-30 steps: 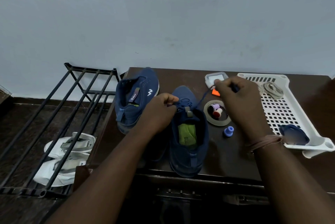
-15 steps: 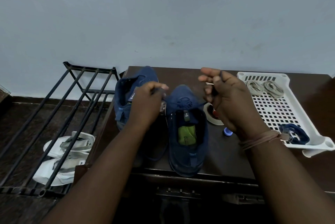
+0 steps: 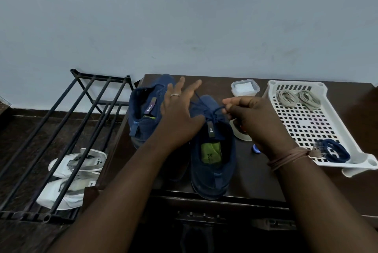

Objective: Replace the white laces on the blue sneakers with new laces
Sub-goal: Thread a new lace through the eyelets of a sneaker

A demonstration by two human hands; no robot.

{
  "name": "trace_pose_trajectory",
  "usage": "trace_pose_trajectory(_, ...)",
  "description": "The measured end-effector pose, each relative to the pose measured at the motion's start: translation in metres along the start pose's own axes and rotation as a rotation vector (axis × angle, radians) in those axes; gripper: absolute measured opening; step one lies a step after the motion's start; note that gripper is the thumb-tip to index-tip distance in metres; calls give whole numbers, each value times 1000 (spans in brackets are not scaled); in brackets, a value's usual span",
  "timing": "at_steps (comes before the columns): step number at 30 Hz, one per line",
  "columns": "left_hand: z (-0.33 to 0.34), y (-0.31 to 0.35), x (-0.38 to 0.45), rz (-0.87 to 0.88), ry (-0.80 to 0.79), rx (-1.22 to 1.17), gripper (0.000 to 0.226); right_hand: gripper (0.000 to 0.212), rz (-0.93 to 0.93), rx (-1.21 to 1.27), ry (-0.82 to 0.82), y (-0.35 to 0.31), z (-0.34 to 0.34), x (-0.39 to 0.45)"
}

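Observation:
Two blue sneakers stand on the dark table (image 3: 255, 173). The near sneaker (image 3: 213, 156) points away from me and carries a dark blue lace (image 3: 212, 110) over its tongue. My right hand (image 3: 251, 121) pinches one end of that lace at the sneaker's right side. My left hand (image 3: 180, 113) hovers over the lace with fingers spread, and a strand runs up toward its fingertips. The far sneaker (image 3: 147, 107) sits to the left, partly behind my left hand. In the white tray (image 3: 335, 121) lie two pale bundled laces (image 3: 297, 98) and a coiled dark blue lace (image 3: 334, 151).
A small clear lidded box (image 3: 244, 88) stands at the back. A tape roll (image 3: 240, 134) and a small blue cap (image 3: 256, 148) sit partly behind my right hand. Left of the table is a black metal rack (image 3: 67, 134) with white sandals (image 3: 75, 175) beneath.
My left hand has opened and spread its fingers over the lace after gripping near the tongue. My right hand has dropped from a raised position to the sneaker's right side, still pinching the lace.

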State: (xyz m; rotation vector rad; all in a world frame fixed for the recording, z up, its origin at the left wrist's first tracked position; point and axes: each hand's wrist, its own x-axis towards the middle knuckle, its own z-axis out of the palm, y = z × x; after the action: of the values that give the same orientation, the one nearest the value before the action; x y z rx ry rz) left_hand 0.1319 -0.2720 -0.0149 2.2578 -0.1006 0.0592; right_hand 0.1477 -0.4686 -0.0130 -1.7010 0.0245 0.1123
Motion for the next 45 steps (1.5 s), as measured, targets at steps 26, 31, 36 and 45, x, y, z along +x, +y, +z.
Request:
trace_pose_trajectory(26,50,1,0,175,144,556,26,25,473,-145,-68,5,-13,-2)
trace_pose_trajectory(31,53,3,-1,171,176,473,23,23,468,-158,-76,6,-13,-1)
trace_pose_trajectory(36,58,3,-2,217,200,506,27,22,432,-178,-86,8,-14,0)
trace_pose_trajectory(45,58,1,-4,250,179,463,17,18,438,-117,-99,18,-7,4)
